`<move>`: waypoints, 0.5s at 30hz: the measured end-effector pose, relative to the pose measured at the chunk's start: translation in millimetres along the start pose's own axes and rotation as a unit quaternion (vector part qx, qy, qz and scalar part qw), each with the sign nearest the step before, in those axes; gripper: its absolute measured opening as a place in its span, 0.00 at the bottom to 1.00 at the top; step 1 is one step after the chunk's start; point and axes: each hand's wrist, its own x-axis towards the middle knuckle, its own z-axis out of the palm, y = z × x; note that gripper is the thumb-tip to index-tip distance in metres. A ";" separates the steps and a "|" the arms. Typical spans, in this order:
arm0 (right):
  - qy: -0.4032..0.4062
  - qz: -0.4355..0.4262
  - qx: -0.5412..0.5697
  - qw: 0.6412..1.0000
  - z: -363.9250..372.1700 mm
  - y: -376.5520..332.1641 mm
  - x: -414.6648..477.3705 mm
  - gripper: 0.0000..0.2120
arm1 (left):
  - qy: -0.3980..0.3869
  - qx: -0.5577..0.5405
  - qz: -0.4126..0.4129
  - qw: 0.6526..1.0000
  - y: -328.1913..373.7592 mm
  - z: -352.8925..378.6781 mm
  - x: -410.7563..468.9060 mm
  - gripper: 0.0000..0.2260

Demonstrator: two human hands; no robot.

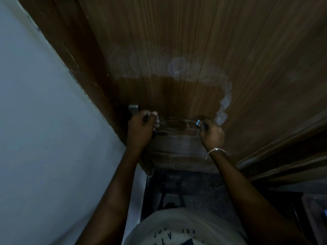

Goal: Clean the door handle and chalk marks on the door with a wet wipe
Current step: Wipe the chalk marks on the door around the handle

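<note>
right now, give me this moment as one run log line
left hand: gripping door handle | right hand: wet wipe pressed on door | chalk marks: smears remain above and right | wiped patch: darker

door [203, 32] | wood, upright | chalk marks [225, 98] smeared on face

both arms extended forward, forearms bare. left hand [141, 127] curled closed, fingers [154, 114] bent inward. right hand [211, 132] fisted, knuckles directed forward, wrist angled slightly left; grasped content not discernible.
</note>
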 end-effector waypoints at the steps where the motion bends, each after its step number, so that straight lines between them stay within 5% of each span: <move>1: -0.003 0.013 -0.002 1.000 0.5 6.2 0.2 0.05 | 0.002 -0.001 -0.001 1.000 -0.6 -0.9 -0.4 0.09; 5: 0.104 0.002 0.053 0.993 -8.6 -3.8 9.1 0.03 | 0.019 -0.024 -0.015 0.999 -3.1 -7.7 -1.2 0.10; 11: -0.010 -0.017 0.002 1.000 16.9 11.7 -5.8 0.04 | 0.013 -0.022 -0.009 1.000 -3.6 -10.8 -5.1 0.10; 15: 0.086 -0.009 0.056 0.995 6.1 1.8 4.2 0.02 | 0.027 -0.019 -0.013 0.999 -4.1 -16.4 -4.7 0.11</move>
